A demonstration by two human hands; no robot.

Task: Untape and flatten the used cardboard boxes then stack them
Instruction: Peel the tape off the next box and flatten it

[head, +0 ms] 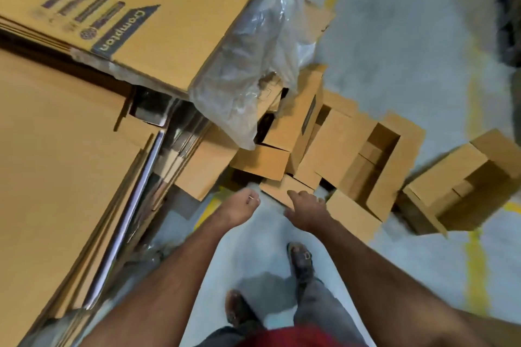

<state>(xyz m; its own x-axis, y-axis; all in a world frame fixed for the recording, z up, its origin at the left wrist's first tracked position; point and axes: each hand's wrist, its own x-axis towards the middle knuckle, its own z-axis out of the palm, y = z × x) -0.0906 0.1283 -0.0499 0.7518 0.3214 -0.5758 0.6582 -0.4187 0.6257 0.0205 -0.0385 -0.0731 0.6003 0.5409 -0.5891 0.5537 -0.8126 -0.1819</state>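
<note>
Bare forearms, no sleeves in view. Thin ring (250,198) on one finger of left hand (238,207); right hand (308,207) without jewellery. Red garment (290,336) at waist. Grey trousers (314,306). Dark, scuffed sandals (302,260) with metal buckle on strap.

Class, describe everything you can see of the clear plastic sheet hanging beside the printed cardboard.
The plastic sheet is thin, clear and grey-tinged, crumpled, with glossy creases. It drapes down the right edge of the flattened cardboard stack printed "Crompton", and its lower end hangs onto the jumble of small brown boxes on the floor. A tear or hole seems to show near its right side. Neither hand touches it.
</note>
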